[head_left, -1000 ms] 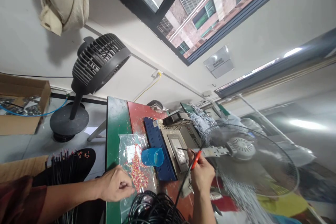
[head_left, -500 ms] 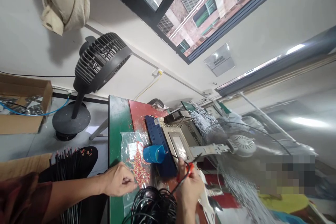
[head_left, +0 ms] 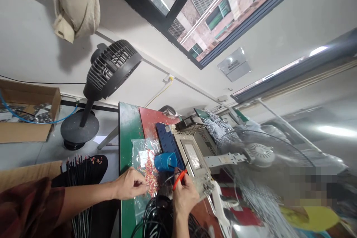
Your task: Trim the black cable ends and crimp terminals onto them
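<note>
My right hand (head_left: 185, 195) is closed around red-handled cutters (head_left: 180, 179), whose dark, narrow tip points up and away over the machine's edge. A thin dark cable end shows at its fingertips, by the blue cup (head_left: 164, 161); whether they pinch it is unclear. My left hand (head_left: 131, 184) is closed, fingers curled, by a clear plastic bag (head_left: 139, 202). Small red and yellow bits (head_left: 151, 174) lie spread on the bag. What the left fingers hold, if anything, is hidden. Coiled black cable (head_left: 158, 212) is heaped below, partly behind my right forearm.
A beige machine (head_left: 192, 156) and a dark blue slotted tray (head_left: 167, 139) stand beyond the cup. Cut black cables (head_left: 80, 178) with red ends lie across my lap. A blurred fan (head_left: 259, 154) is at right, a grey fan (head_left: 111, 68) at left.
My right hand has moved left with the red-handled cutters, nearer the blue cup. My left hand remains closed beside the bag. The whole view has shifted slightly.
</note>
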A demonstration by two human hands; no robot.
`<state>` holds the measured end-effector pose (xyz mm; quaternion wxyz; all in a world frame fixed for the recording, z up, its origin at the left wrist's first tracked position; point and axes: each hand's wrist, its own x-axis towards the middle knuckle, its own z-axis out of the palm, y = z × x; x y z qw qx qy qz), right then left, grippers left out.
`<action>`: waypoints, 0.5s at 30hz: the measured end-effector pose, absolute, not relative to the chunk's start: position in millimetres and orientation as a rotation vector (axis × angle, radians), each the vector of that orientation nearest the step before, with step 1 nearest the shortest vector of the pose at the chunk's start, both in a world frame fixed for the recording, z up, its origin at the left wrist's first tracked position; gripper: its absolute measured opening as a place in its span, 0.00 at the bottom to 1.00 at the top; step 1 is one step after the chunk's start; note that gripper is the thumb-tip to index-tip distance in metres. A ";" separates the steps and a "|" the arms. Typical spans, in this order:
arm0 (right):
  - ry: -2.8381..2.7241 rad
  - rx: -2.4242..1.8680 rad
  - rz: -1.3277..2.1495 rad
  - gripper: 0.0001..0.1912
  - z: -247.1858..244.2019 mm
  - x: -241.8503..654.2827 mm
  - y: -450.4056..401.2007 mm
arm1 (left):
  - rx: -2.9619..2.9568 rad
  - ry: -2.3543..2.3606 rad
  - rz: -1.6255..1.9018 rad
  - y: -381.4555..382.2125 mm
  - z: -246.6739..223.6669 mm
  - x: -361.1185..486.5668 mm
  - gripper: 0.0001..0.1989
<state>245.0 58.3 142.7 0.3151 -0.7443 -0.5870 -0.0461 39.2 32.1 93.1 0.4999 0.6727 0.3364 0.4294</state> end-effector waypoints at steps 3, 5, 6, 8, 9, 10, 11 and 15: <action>-1.555 -1.919 -0.167 0.24 150.9 240.6 50.6 | 1.411 0.878 1.007 34.0 103.7 38.9 0.18; -1.577 -1.852 -0.202 0.21 155.1 236.2 39.9 | 1.183 0.900 0.963 35.0 116.1 40.3 0.20; -1.613 -1.794 -0.227 0.18 155.7 233.8 33.2 | 1.041 0.891 0.922 35.0 123.2 41.5 0.20; -1.729 -1.606 -0.309 0.12 153.1 228.8 18.6 | 0.799 0.796 0.828 33.8 136.8 44.8 0.23; -1.796 -1.495 -0.352 0.10 150.0 226.0 11.3 | 0.698 0.730 0.781 32.4 142.2 46.8 0.24; -1.864 -1.395 -0.392 0.09 146.1 223.0 4.4 | 0.603 0.682 0.740 30.7 146.2 49.0 0.25; -1.927 -1.322 -0.427 0.08 141.7 219.7 -1.8 | 0.517 0.665 0.721 28.9 148.6 51.2 0.25; -2.114 -1.229 -0.521 0.10 125.3 204.7 -16.4 | 0.290 0.692 0.794 23.3 145.1 56.1 0.24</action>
